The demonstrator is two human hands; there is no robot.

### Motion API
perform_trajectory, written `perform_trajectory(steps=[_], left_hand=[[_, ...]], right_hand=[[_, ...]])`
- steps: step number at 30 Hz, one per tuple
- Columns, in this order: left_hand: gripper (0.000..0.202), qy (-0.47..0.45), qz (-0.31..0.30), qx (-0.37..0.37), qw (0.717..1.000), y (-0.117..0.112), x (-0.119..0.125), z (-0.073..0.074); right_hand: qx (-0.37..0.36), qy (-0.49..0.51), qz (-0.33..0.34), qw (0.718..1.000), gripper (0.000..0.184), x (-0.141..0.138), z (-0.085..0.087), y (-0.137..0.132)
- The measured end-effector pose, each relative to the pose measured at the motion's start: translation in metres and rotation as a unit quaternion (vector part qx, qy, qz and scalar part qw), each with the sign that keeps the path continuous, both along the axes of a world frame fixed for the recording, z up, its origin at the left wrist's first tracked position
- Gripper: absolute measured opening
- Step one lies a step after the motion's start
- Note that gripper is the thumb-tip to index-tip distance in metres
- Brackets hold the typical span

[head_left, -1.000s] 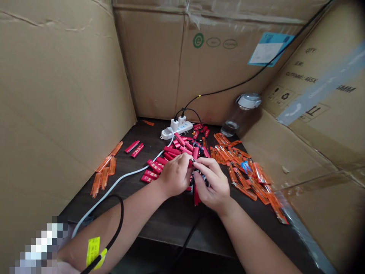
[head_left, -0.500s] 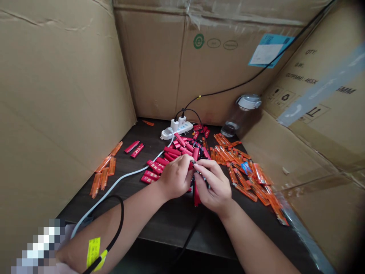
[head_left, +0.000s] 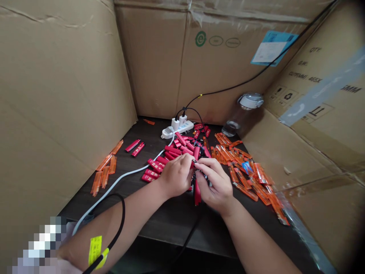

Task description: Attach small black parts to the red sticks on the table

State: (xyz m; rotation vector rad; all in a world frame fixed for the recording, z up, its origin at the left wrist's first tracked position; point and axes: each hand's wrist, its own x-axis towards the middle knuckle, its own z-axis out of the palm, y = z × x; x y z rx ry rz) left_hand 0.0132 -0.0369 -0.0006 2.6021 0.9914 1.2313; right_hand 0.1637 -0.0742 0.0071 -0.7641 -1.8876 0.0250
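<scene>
My left hand (head_left: 177, 176) is closed around a red lighter, mostly hidden by the fingers, with its dark top end (head_left: 194, 161) showing between the hands. Against that end, the thumb and fingers of my right hand (head_left: 215, 182) are pinched together; what lies between them is too small to make out. Below the hands, another red lighter (head_left: 197, 193) lies on the dark table (head_left: 162, 228). A heap of red lighters (head_left: 186, 149), some with gold print, spreads just beyond my hands.
Orange see-through lighters (head_left: 242, 179) are piled at right, others (head_left: 105, 176) at left near two red lighters (head_left: 138, 149). A white power strip (head_left: 177, 130) with cables and a clear bottle (head_left: 232, 123) stand behind. Cardboard walls (head_left: 156, 64) enclose three sides. A white cable (head_left: 122, 178) crosses the table.
The camera view has shifted slightly. Both hands stay together at the same place, with only slight finger movement at the lighter's top end.
</scene>
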Motion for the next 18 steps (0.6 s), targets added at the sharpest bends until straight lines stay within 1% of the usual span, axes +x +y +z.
perform_trajectory(steps=[2,4,5,7,8,9,10,11,13,14,16,18], left_hand=[[0.004,-0.001,0.000,-0.019,1.000,0.000,0.000,0.001],[0.006,-0.020,0.006,-0.064,0.998,0.000,0.000,0.002],[0.009,-0.039,0.012,-0.099,0.994,0.000,0.000,0.003],[0.015,-0.089,0.029,-0.179,0.979,0.001,0.001,0.004],[0.016,-0.119,0.036,-0.217,0.968,0.002,0.002,0.004],[0.018,-0.151,0.039,-0.250,0.956,0.003,0.002,0.003],[0.019,-0.183,0.036,-0.277,0.943,0.004,0.003,0.003],[0.019,-0.213,0.030,-0.301,0.929,0.005,0.004,0.002],[0.018,-0.266,0.010,-0.342,0.901,0.008,0.005,-0.001],[0.018,-0.286,-0.001,-0.360,0.888,0.010,0.005,-0.002],[0.017,-0.310,-0.015,-0.386,0.869,0.012,0.005,-0.004],[0.015,-0.316,-0.018,-0.393,0.863,0.013,0.004,-0.005]], right_hand=[[-0.018,0.004,0.002,1.000,0.039,0.001,0.001,0.000],[-0.037,0.026,-0.012,0.999,0.032,0.006,0.003,0.002],[-0.045,0.051,-0.032,0.997,0.027,0.010,0.004,0.004],[-0.064,0.110,-0.095,0.987,0.016,0.021,0.006,0.010],[-0.084,0.132,-0.129,0.979,0.012,0.026,0.006,0.013],[-0.117,0.124,-0.154,0.973,0.010,0.032,0.005,0.017],[-0.170,0.087,-0.170,0.967,0.010,0.036,0.005,0.021],[-0.231,0.029,-0.168,0.958,0.011,0.040,0.004,0.024],[-0.322,-0.084,-0.137,0.933,0.015,0.045,0.002,0.028],[-0.351,-0.126,-0.119,0.920,0.017,0.046,0.001,0.028],[-0.383,-0.179,-0.096,0.901,0.019,0.048,0.000,0.028],[-0.405,-0.204,-0.092,0.886,0.019,0.050,0.000,0.026]])
